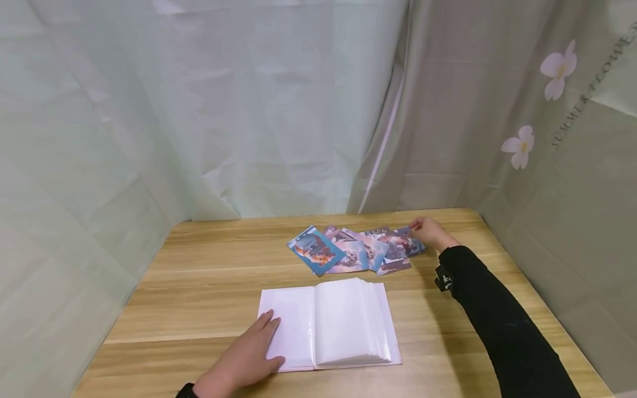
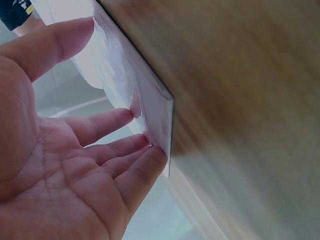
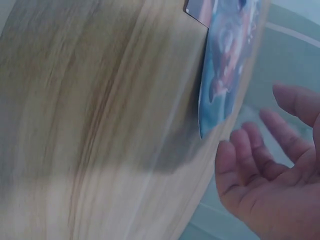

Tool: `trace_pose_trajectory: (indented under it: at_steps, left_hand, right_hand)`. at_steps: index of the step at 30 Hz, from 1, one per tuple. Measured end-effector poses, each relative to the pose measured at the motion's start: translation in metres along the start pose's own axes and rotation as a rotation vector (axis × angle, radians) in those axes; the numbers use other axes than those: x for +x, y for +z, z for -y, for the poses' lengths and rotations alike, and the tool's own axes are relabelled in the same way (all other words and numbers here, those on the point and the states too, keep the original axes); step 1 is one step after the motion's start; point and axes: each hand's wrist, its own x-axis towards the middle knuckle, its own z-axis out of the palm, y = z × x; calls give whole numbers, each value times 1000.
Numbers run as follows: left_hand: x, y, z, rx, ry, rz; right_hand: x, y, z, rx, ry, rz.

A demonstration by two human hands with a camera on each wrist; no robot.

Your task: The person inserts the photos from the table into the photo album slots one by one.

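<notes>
An open photo album (image 1: 343,323) with white pages and clear sleeves lies on the table. My left hand (image 1: 254,351) rests at its left edge, fingertips and thumb on the left page. In the left wrist view the fingers (image 2: 120,147) are spread, touching the album's border (image 2: 152,95). Behind the album, several overlapping picture cards (image 1: 350,254) show cartoon scenes. My right hand (image 1: 432,233) is over the rightmost card (image 1: 398,246). In the right wrist view its loosely bent fingers (image 3: 230,170) are beside the blue card corner (image 3: 212,112), with nothing between thumb and fingers.
The wooden table (image 1: 199,298) ends at a pale curtain (image 1: 278,121) behind the cards. Fabric with printed flowers (image 1: 520,146) hangs along the right side. My right sleeve (image 1: 502,326) stretches over the table's right part.
</notes>
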Motion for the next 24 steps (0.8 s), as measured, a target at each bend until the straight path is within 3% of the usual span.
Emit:
trace_pose_trajectory:
  at_steps: [12,16,24]
  left_hand:
    - [0,1,-1,9,-2,5]
    - [0,1,-2,12,-11,8]
    - [0,2,-2,20,-6,12]
  right_hand:
    - [5,5,-3,15,83,43]
    - [9,9,-2,40,152,62]
    - [13,17,-3,-80,216,26]
